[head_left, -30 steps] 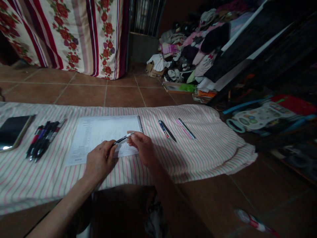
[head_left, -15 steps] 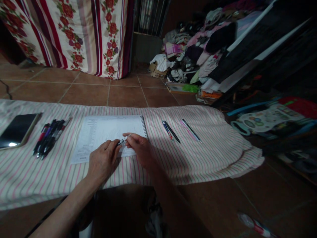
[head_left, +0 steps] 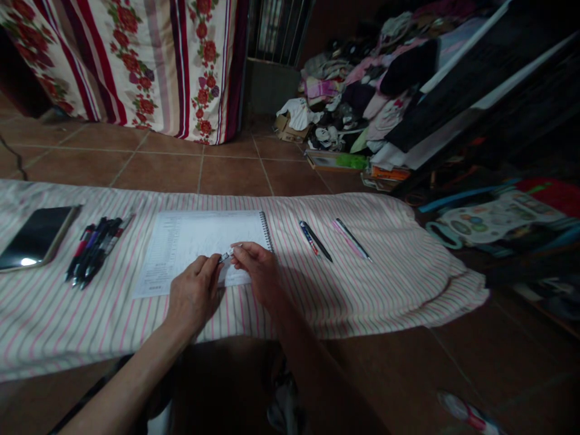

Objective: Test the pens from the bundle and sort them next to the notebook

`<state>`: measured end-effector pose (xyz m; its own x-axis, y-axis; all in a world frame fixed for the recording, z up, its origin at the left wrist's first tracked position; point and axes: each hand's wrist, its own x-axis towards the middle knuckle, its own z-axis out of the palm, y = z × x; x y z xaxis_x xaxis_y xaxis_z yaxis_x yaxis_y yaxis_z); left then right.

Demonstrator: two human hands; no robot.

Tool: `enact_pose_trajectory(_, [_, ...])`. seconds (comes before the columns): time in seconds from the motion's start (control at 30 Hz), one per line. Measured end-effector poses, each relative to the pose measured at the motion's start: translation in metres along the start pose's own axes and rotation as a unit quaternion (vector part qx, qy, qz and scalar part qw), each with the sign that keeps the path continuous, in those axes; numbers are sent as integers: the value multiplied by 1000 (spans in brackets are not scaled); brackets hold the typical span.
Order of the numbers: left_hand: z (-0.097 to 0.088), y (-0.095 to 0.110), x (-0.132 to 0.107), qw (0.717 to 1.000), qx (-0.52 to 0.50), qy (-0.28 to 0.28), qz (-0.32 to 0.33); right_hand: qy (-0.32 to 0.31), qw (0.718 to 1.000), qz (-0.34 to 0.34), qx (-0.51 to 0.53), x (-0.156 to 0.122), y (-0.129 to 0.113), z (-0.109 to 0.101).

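Grip: pen [head_left: 225, 257] is pinched between the fingertips of both hands, left hand [head_left: 193, 296] at one end, right hand [head_left: 257, 269] at the other.
Pen place: it is held over the lower part of the notebook [head_left: 185, 238], partly hidden by the fingers.
Pen bunch [head_left: 97, 248]: laid to the left of the grip, on the striped cloth [head_left: 399, 260]; dark-screened device [head_left: 38, 237] is seen farther left.
Loose pens [head_left: 318, 242]: two pairs are laid to the right of the grip.
Cardboard box [head_left: 286, 128]: seen on the floor beyond the grip, rightward; white garment [head_left: 298, 113] is draped over it, so its contents cannot be told.
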<state>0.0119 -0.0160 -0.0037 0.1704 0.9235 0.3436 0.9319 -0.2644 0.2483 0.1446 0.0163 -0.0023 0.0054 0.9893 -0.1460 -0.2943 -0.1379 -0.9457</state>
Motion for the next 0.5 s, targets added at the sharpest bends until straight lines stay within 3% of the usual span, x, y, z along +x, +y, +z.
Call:
enact_pose_trajectory(0.2, [1,5,1,999,-18,-35,-5,17,997,-37,-58,0,0,-4])
enact_pose_trajectory(0.5, [2,7,3,997,-75,-25,-25,-23,997,-54,-48,-3,-1,-6])
